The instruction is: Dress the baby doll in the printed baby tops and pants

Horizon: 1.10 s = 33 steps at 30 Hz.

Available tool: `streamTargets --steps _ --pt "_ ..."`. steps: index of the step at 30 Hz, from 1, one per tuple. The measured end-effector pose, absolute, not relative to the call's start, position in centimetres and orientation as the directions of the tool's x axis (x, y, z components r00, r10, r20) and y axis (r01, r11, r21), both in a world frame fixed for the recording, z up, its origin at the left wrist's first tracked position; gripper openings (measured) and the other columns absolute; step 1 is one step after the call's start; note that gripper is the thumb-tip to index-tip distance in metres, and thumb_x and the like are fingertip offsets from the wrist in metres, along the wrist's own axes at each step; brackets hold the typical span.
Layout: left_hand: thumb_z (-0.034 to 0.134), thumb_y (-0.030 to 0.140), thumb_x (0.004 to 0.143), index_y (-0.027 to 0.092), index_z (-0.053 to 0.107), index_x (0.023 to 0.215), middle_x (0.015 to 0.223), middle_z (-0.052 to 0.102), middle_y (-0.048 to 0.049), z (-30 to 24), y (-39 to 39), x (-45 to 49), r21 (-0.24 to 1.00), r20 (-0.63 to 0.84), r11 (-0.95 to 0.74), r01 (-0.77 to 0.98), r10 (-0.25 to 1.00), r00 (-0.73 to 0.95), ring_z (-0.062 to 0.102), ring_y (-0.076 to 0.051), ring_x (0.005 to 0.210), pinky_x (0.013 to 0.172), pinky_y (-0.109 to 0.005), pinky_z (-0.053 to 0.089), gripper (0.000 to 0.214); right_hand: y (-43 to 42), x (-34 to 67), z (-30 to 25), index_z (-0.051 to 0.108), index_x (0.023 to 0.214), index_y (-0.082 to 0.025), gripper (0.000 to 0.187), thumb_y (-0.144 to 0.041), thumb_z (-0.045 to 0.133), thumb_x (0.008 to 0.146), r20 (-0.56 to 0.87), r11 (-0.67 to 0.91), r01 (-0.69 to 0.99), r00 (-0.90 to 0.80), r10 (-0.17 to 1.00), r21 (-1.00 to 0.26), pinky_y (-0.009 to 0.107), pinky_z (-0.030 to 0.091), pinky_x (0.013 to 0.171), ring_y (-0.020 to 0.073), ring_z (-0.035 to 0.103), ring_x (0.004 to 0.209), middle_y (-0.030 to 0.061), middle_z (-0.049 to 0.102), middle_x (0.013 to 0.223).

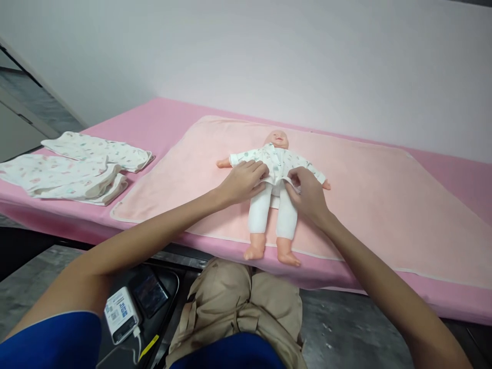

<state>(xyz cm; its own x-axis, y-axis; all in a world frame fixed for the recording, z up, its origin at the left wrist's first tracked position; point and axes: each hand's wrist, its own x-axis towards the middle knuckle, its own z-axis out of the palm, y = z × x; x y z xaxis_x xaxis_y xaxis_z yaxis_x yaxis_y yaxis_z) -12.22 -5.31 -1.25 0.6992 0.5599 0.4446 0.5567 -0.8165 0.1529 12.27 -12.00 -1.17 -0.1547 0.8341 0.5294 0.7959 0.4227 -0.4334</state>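
One doll (285, 206) is laid face-up on one blanket (384, 205). The hem of its one shirt (273, 163) is pinched by the left hand (245, 181) and right hand (311, 195). Two patterned garments (65, 177) are placed beside the blanket.

A plain, pale grey wall (269, 61) fills the top of the view from ten to two o'clock, lit softly and coolly. Against it stands a long table or bed (146, 123) covered in pink, running from nine o'clock across to four, its draped front edge dipping through six. Between nine and ten o'clock, a pale panel (11, 133), perhaps a cabinet front, carries a dark handle (25, 119). Grey, streaky floor (346, 328) shows at eight o'clock and again, darker, at five. At seven o'clock sits a black surface (163, 318) with a raised rim, and a narrow dark strip (474, 2) crosses the top corner at two o'clock
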Motion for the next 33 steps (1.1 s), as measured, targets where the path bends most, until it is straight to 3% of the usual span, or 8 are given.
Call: streamTargets --steps 4,7,10,13,17,21,26,33 --pt "0.051 0.029 0.103 0.024 0.065 0.102 0.105 0.074 -0.0121 -0.8 -5.1 -13.8 0.062 0.417 -0.913 0.404 0.391 0.820 0.065 -0.031 0.103 0.094 -0.047 0.046 0.015 -13.5 12.9 -1.1 0.061 0.103 -0.026 0.016 -0.038 0.053 0.108 0.553 0.480 0.781 -0.212 0.806 -0.399 0.045 0.052 0.092 0.0273 0.064 0.095 0.0086 0.068 0.100" --pt "0.053 0.040 0.106 0.025 0.069 0.102 0.109 0.075 -0.0115 -1.1 -3.1 -15.1 0.115 0.462 -0.921 0.372 0.381 0.801 0.064 -0.031 0.102 0.098 -0.050 0.046 0.022 -13.5 14.7 -1.6 0.069 0.107 -0.027 0.023 -0.044 0.054 0.111 0.539 0.567 0.756 -0.343 0.770 -0.328 0.052 0.051 0.104 0.0318 0.065 0.114 0.0109 0.070 0.113" --pt "0.050 0.043 0.107 0.023 0.069 0.113 0.122 0.074 -0.0134 -1.7 1.2 -14.5 0.310 0.547 -0.832 0.460 0.552 0.630 0.062 -0.030 0.112 0.104 -0.049 0.048 0.028 -10.0 16.5 -2.0 0.071 0.123 -0.028 0.026 -0.043 0.054 0.111 0.595 0.576 0.712 -0.276 0.755 -0.401 0.055 0.051 0.112 0.0332 0.063 0.128 0.0125 0.069 0.129" --pt "0.057 0.042 0.103 0.019 0.066 0.124 0.137 0.070 -0.0170 -2.4 6.3 -11.8 0.541 0.450 -0.671 0.508 0.741 0.499 0.060 -0.032 0.129 0.111 -0.049 0.049 0.033 -4.1 17.8 -1.9 0.068 0.136 -0.024 0.038 -0.039 0.060 0.102 0.563 0.473 0.743 -0.158 0.811 -0.473 0.059 0.051 0.117 0.0362 0.062 0.134 0.0165 0.068 0.142" --pt "0.061 0.046 0.103 0.018 0.065 0.122 0.133 0.074 -0.0145 -3.0 10.3 -8.4 0.783 0.279 -0.484 0.391 0.835 0.475 0.069 -0.026 0.115 0.102 -0.041 0.055 0.034 2.1 18.5 -1.1 0.073 0.121 -0.021 0.031 -0.034 0.066 0.094 0.356 0.342 0.751 -0.152 0.922 -0.565 0.058 0.054 0.113 0.0352 0.070 0.124 0.0163 0.076 0.132" --pt "0.062 0.047 0.102 0.020 0.073 0.111 0.122 0.078 -0.0096 -3.3 10.6 -7.0 0.771 0.383 -0.568 0.288 0.775 0.502 0.070 -0.023 0.107 0.098 -0.037 0.054 0.031 4.2 18.0 -0.5 0.070 0.103 -0.024 0.016 -0.037 0.068 0.095 0.446 0.433 0.629 -0.149 0.883 -0.646 0.049 0.057 0.106 0.0273 0.075 0.105 0.0075 0.080 0.108" --pt "0.067 0.046 0.102 0.019 0.077 0.106 0.115 0.079 -0.0089 -3.0 10.4 -6.2 0.768 0.459 -0.615 0.177 0.722 0.518 0.069 -0.021 0.105 0.096 -0.036 0.052 0.030 4.0 16.6 -1.9 0.071 0.104 -0.025 0.022 -0.047 0.071 0.100 0.495 0.503 0.558 -0.181 0.850 -0.660 0.045 0.056 0.107 0.0254 0.072 0.108 0.0069 0.079 0.116" --pt "0.061 0.055 0.109 0.025 0.078 0.120 0.127 0.072 -0.0106 -3.1 9.8 -5.0 0.653 0.530 -0.699 0.291 0.696 0.484 0.066 -0.029 0.126 0.112 -0.047 0.051 0.037 3.1 19.3 -2.8 0.072 0.108 -0.027 0.043 -0.068 0.078 0.096 0.319 0.388 0.493 -0.221 0.921 -0.778 0.044 0.054 0.112 0.0255 0.067 0.115 0.0051 0.074 0.120"
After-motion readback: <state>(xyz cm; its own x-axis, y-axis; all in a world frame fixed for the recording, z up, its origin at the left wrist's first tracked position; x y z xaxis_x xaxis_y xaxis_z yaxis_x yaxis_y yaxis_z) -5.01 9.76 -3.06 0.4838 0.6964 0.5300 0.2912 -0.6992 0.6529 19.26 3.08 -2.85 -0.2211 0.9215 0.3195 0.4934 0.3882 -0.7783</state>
